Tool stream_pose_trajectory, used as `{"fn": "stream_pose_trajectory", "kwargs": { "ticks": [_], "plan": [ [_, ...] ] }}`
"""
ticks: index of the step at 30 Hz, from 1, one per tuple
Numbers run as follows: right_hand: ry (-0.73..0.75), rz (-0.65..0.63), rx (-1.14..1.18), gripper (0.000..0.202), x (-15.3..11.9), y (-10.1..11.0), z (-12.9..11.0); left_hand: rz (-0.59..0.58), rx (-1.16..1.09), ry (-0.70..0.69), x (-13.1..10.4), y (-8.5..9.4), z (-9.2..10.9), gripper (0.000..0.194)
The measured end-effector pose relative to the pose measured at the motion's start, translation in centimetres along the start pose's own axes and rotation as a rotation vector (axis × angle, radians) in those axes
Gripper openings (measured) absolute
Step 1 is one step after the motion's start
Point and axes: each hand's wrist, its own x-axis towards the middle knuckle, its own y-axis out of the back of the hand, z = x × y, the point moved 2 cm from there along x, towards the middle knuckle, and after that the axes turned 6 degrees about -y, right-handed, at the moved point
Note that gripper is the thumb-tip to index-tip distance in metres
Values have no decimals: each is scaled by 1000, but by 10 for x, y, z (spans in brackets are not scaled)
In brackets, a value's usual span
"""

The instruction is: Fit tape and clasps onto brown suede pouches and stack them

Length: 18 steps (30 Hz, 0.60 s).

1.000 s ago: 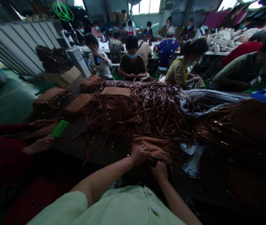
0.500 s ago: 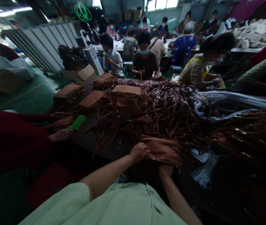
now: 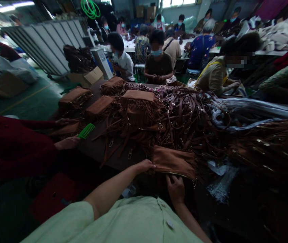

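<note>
A brown suede bag (image 3: 173,159) with fringe along its right side lies on the table's near edge, its zipped opening facing me. My left hand (image 3: 145,166) pinches the bag's left corner near the zipper end. At the opening, my right hand (image 3: 175,189) has its fingertips tucked under the zipper edge, so what they grip is hidden. Just beyond the bag spreads a heap of brown leather straps (image 3: 184,109) with metal clasps.
Several fringed bags (image 3: 140,96) are stacked on the table. At left, a co-worker's hand (image 3: 68,142) holds a green comb (image 3: 86,131). Clear plastic packaging (image 3: 220,182) lies to the right. Other people sit across the table.
My left hand has slid down to the bag's lower left corner. My right hand has come out from beneath the bag and moved left along the zipper edge.
</note>
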Motion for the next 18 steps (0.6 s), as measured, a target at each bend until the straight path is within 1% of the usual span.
{"fn": "stream_pose_trajectory", "kwargs": {
  "ticks": [1, 3, 4, 6, 8, 9, 12, 14, 16, 18],
  "plan": [
    [26, -144, 41, 37, -6, -1, -12, -6, -2, -2, 0, -1, 0, 53],
    [59, -314, 96, 34, -13, -5, -35, 8, -3, -21, 0, -3, -1, 52],
    [58, -381, 124, 34, -13, -8, -45, 16, -7, -36, 1, -4, -1, 52],
    [39, -437, 163, 36, -10, -12, -58, 3, -7, -55, 1, -5, 0, 52],
    [18, -419, 143, 36, -7, -13, -64, -6, 9, -60, -1, -5, 3, 51],
    [16, -404, 96, 36, -6, -13, -65, 5, 18, -53, -2, -4, 5, 49],
    [55, -403, -125, 39, -4, -4, -60, 100, -2, -38, -3, -7, 7, 43],
    [79, -416, -254, 40, -2, 7, -51, 154, -34, -39, -1, -12, 5, 39],
    [92, -392, -330, 40, 1, 20, -40, 151, -54, -39, 3, -20, 3, 36],
    [83, -372, -363, 40, 4, 32, -30, 108, -58, -37, 7, -29, 1, 35]
  ]
}}
